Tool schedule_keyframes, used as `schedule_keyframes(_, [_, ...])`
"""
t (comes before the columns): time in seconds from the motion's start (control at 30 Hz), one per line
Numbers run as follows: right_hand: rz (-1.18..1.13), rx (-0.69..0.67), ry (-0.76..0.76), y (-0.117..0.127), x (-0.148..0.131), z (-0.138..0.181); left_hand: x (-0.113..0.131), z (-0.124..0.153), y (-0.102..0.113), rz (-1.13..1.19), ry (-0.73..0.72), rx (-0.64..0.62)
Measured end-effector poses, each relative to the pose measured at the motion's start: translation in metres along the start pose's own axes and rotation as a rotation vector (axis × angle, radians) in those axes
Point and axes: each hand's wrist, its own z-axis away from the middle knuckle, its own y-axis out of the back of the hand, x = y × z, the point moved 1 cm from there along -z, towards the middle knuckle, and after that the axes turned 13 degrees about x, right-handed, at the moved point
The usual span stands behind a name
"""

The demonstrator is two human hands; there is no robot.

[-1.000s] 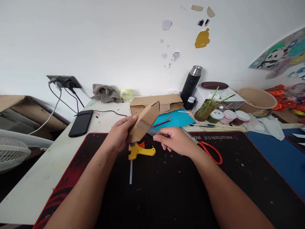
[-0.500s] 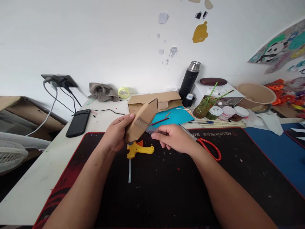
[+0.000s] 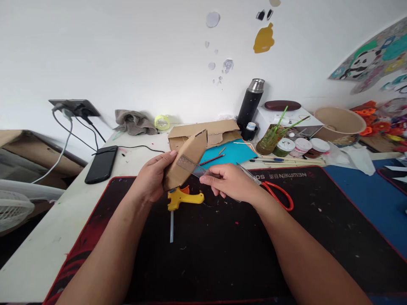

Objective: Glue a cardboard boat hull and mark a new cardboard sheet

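My left hand (image 3: pixel 153 173) grips a folded cardboard piece (image 3: pixel 187 152) by its left side, thumb on the face, holding it tilted above the mat. Pinched in my right hand (image 3: pixel 227 180) is a clear plastic ruler (image 3: pixel 197 170), whose far end lies across the cardboard's face. Just below the cardboard rests a yellow hot glue gun (image 3: pixel 186 198) with a glue stick (image 3: pixel 171 226) poking out of it; its nozzle end is hidden. Scissors with red handles (image 3: pixel 281 195) lie right of my right hand, their blades partly behind it.
A black desk mat (image 3: pixel 216 262) covers the table's front. Behind it are a cardboard sheet (image 3: pixel 219 125), blue paper (image 3: pixel 237 153), a pencil (image 3: pixel 212 159), a black thermos (image 3: pixel 250 103), paint jars (image 3: pixel 300 147) and a glass of green brushes (image 3: pixel 269 142). A black phone (image 3: pixel 101 165) lies at left.
The whole view has shifted slightly, with objects appearing a little further left. Both hands keep their hold, and the ruler stays against the cardboard in nearly the same place.
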Motion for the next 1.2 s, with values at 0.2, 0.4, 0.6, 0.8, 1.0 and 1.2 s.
schedule_keyframes(0.2, [0.008, 0.004, 0.001, 0.0006, -0.0010, 0.0009, 0.0024, 0.0014, -0.0016, 0.016, 0.039, -0.003])
schedule_keyframes(0.4, [0.007, -0.004, -0.004, 0.0001, -0.0026, 0.0009, 0.0022, 0.0023, -0.0022, 0.029, 0.047, 0.008])
schedule_keyframes(0.6, [0.023, -0.008, -0.013, 0.0005, -0.0040, 0.0018, 0.0012, 0.0012, -0.0015, 0.034, 0.039, 0.012])
schedule_keyframes(0.8, [0.033, -0.031, -0.029, 0.0018, -0.0060, 0.0023, 0.0010, 0.0007, -0.0008, 0.019, 0.049, -0.006])
schedule_keyframes(1.0, [0.036, -0.033, -0.028, 0.0019, -0.0060, 0.0017, 0.0002, -0.0001, 0.0008, 0.011, 0.049, -0.008])
schedule_keyframes(1.2, [0.038, -0.036, -0.043, 0.0008, -0.0054, 0.0022, 0.0004, -0.0005, 0.0012, 0.004, 0.044, -0.020])
